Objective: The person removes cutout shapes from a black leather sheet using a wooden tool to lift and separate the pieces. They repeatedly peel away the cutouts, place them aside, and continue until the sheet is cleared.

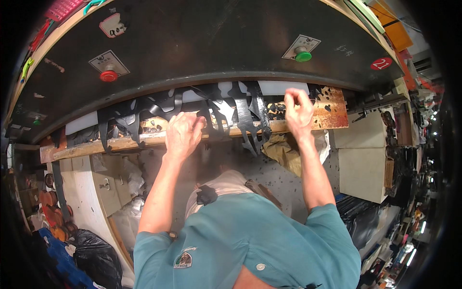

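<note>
Black cut-out sheet scraps point(243, 113) lie over a wooden ledge point(159, 138), with several strips drooping past its front edge. Over the left half of the ledge is my left hand point(182, 135), its fingers curled in beside the dark strips. Whatever those fingers may grip is hidden. My right hand point(299, 115) is raised farther right, in front of a white board point(284, 87), with thumb and fingertips drawn together. Anything between them is too small to make out. Small black offcuts point(275, 111) are scattered on the ledge near that hand.
A large dark machine panel point(202, 43) rises beyond the ledge, carrying a red button point(108, 76) and a green button point(303, 56). A rusty plate point(333, 108) ends the ledge at right. Pale cabinets point(361, 168) stand there; a brown bag point(284, 154) hangs below.
</note>
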